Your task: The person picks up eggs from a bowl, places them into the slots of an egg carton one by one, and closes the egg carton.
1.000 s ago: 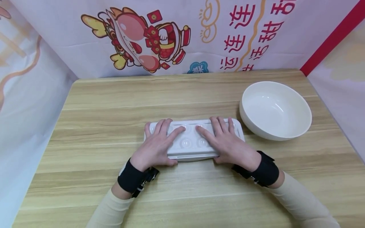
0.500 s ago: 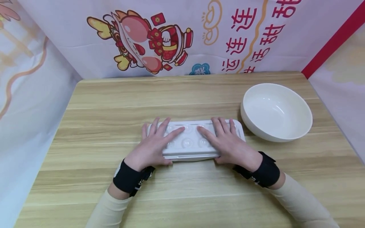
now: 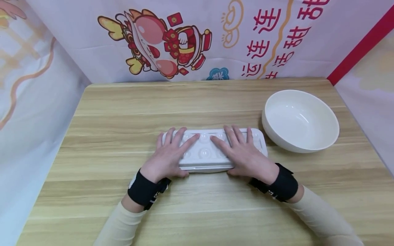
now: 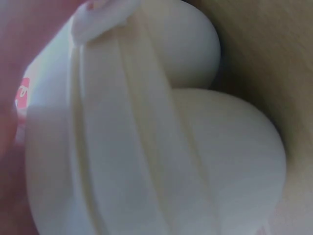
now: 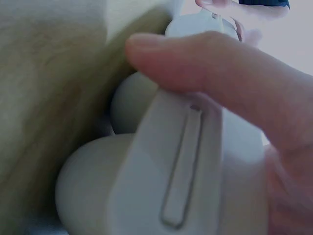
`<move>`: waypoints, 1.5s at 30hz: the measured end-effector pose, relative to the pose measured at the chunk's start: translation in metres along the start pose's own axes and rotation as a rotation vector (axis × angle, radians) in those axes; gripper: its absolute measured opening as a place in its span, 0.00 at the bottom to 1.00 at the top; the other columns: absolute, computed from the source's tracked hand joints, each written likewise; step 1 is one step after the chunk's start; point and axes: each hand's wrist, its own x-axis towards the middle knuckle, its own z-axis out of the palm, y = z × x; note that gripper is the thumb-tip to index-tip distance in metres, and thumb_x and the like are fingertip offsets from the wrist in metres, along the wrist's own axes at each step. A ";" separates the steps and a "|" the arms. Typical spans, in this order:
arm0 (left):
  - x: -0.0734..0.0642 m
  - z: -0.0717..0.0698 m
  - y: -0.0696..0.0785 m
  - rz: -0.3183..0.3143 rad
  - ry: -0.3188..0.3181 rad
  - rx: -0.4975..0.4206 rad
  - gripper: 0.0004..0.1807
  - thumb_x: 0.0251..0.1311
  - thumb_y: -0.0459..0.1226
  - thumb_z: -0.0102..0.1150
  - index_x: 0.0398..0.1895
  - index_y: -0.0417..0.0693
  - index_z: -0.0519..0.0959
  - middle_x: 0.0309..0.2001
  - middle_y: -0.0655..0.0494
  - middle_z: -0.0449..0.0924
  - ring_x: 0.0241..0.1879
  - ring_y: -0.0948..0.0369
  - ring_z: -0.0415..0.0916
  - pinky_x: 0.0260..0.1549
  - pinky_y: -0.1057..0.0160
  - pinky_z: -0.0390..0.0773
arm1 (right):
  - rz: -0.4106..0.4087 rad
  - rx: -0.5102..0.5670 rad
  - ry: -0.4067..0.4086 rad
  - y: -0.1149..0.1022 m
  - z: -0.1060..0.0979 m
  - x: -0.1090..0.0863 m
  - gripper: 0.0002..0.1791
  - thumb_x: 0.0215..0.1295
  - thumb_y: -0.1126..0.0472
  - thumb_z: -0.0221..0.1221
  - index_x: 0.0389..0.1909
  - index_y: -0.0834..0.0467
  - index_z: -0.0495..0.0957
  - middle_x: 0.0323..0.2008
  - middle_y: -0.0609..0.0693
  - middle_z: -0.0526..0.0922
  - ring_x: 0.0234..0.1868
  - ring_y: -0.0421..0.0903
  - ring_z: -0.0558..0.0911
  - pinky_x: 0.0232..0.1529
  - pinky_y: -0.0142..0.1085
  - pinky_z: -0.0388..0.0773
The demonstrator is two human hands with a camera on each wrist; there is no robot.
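A white lidded plastic tray [image 3: 205, 161] lies lengthwise across the wooden table, with small round domes on its lid. My left hand [image 3: 166, 158] grips its left end, the fingers spread over the top and the thumb along the near side. Mirroring that, my right hand [image 3: 246, 155] holds the right part, fingertips at the far edge and thumb at the near rim. From the left wrist, smooth round cups [image 4: 230, 156] bulge under the tray's ribbed side. The right wrist view has my thumb [image 5: 195, 58] lying over the tray edge [image 5: 151, 161], which bears a narrow slot.
A large white bowl [image 3: 300, 119] stands at the back right, close to the tray's right end. Behind the wooden table [image 3: 200, 208] hangs a printed white cloth [image 3: 77, 34]. More cloth flanks both sides.
The head view has shifted slightly. My right hand has slid a little left along the tray; my left hand also sits slightly further left on it. Both keep hold of the tray.
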 end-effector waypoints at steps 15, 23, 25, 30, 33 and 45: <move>0.001 -0.001 0.000 -0.004 -0.017 0.041 0.61 0.27 0.55 0.74 0.70 0.57 0.52 0.69 0.41 0.47 0.65 0.38 0.41 0.59 0.32 0.48 | -0.046 -0.031 0.095 -0.034 -0.002 0.027 0.62 0.38 0.33 0.66 0.70 0.53 0.45 0.69 0.69 0.47 0.67 0.68 0.50 0.58 0.73 0.46; 0.003 0.001 -0.001 -0.025 -0.015 0.001 0.65 0.23 0.54 0.76 0.68 0.47 0.48 0.69 0.42 0.49 0.65 0.40 0.42 0.59 0.33 0.49 | -0.032 -0.049 0.057 -0.043 -0.002 0.039 0.68 0.34 0.31 0.66 0.71 0.55 0.40 0.68 0.70 0.52 0.65 0.71 0.52 0.58 0.72 0.50; 0.003 0.000 -0.002 -0.024 -0.020 -0.024 0.66 0.23 0.53 0.76 0.69 0.45 0.47 0.69 0.42 0.49 0.66 0.40 0.41 0.60 0.33 0.48 | -0.029 -0.064 0.067 -0.044 -0.001 0.040 0.68 0.33 0.30 0.66 0.71 0.57 0.42 0.68 0.69 0.53 0.65 0.71 0.53 0.58 0.72 0.51; 0.000 -0.004 -0.007 -0.004 -0.040 -0.088 0.70 0.22 0.47 0.78 0.70 0.44 0.43 0.71 0.42 0.45 0.68 0.40 0.37 0.63 0.34 0.43 | -0.019 -0.077 0.079 -0.046 0.000 0.041 0.68 0.31 0.30 0.66 0.70 0.60 0.46 0.67 0.69 0.54 0.65 0.70 0.52 0.58 0.72 0.51; -0.001 -0.003 -0.010 0.008 -0.051 -0.103 0.70 0.21 0.46 0.78 0.71 0.45 0.42 0.72 0.43 0.44 0.68 0.41 0.36 0.63 0.35 0.43 | -0.016 -0.067 0.067 -0.046 0.002 0.041 0.67 0.31 0.30 0.66 0.69 0.60 0.47 0.67 0.69 0.55 0.65 0.70 0.52 0.58 0.72 0.50; 0.004 0.001 -0.013 0.017 -0.016 -0.042 0.67 0.21 0.48 0.75 0.70 0.48 0.44 0.69 0.46 0.50 0.65 0.45 0.44 0.59 0.37 0.51 | -0.024 -0.090 0.091 -0.045 0.003 0.042 0.67 0.31 0.30 0.66 0.69 0.61 0.48 0.65 0.69 0.58 0.64 0.70 0.54 0.57 0.72 0.52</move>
